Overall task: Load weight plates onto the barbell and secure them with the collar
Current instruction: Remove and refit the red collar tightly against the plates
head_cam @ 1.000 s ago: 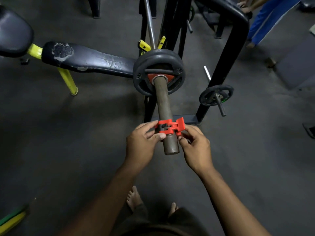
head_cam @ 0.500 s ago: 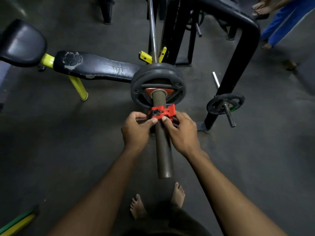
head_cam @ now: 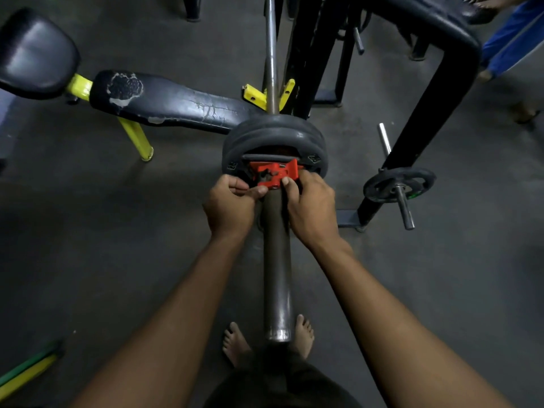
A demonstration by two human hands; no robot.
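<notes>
Head cam: the red clamp collar (head_cam: 275,175) is sitting on the barbell sleeve (head_cam: 276,260), right up against the outer weight plate (head_cam: 273,136). The sleeve's long axis is running straight from the plates toward the person. Left hand (head_cam: 229,206) is pinching the collar's left side, right hand (head_cam: 312,207) is pinching its lever side, thumb on top. Looks like snapping the lever closed is what's left.

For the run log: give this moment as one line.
step: securing collar | red collar: on barbell sleeve, at weight plates | left hand, right hand: pinch collar
</notes>
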